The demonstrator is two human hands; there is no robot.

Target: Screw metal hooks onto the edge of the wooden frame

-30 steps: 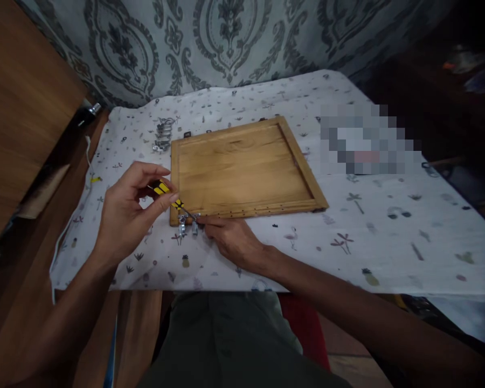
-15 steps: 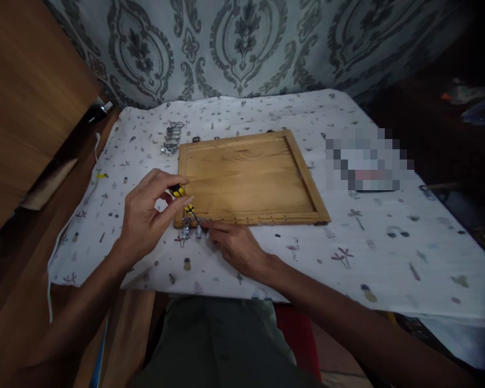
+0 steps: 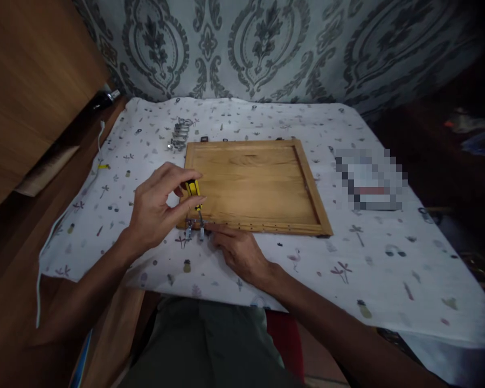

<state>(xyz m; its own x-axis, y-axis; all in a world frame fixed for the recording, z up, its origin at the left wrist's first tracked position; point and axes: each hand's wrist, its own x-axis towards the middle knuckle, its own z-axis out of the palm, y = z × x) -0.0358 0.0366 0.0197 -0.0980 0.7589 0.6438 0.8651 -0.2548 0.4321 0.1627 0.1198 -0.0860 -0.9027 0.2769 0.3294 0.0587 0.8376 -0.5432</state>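
Screwdriver (image 3: 194,188) stands steeper now, likely better aligned with the hinge (image 3: 202,233). Left hand (image 3: 156,203) pinches its handle; right hand (image 3: 244,253), half curled, meets the panel's (image 3: 250,186) edge, grip unclear.

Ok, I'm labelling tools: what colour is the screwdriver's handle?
Yellow and black; the handle shows best in the head view.

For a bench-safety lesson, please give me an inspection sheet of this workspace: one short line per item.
Surface: white printed cloth.
Job's things: panel, flat; screwdriver, tip at two metal pieces along the panel's near edge.
Clutter: hardware by the panel's far left corner; pixelated item, right.
Left hand: holds screwdriver.
Right hand: beside the metal pieces.
Cables: white cord, left.
Surroundings: patterned backdrop; wooden furniture, left.
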